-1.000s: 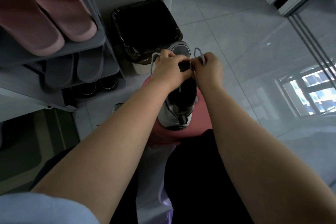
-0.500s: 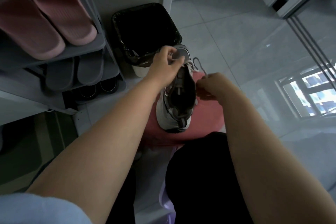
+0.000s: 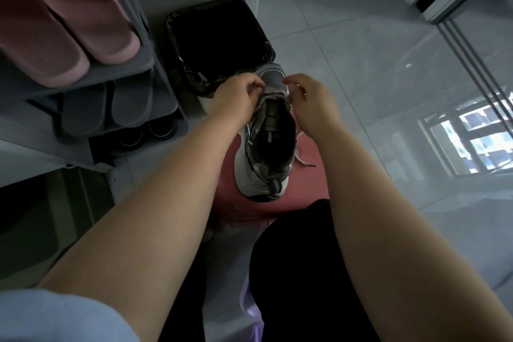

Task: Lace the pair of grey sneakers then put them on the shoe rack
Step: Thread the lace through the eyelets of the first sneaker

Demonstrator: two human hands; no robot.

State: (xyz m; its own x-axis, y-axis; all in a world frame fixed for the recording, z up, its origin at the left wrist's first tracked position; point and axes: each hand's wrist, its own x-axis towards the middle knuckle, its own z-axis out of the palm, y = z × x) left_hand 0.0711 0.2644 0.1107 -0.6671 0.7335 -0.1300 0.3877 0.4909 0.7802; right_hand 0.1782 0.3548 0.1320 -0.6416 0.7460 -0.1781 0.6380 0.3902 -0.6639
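One grey sneaker [image 3: 265, 166] rests heel toward me on a pink stool [image 3: 311, 175], toe pointing away. My left hand [image 3: 236, 103] grips the shoe's left side near the front eyelets and pinches the lace there. My right hand [image 3: 311, 103] is at the shoe's right side near the toe, fingers curled, pinching the white lace [image 3: 301, 159], whose loose end trails over the stool. The second sneaker is not in sight. The grey shoe rack [image 3: 125, 69] stands at the left.
Pink slippers [image 3: 69, 25] sit on the rack's top shelf, grey slippers [image 3: 111, 108] below, dark shoes on the lowest shelf. A black-lined bin [image 3: 216, 39] stands just beyond the sneaker. Glossy tiled floor [image 3: 388, 78] spreads to the right, with a sliding-door track.
My right hand dropped to the shoe's right side and has come back up near the toe. My left hand stayed on the shoe's front. The lace loops held above the shoe are gone.
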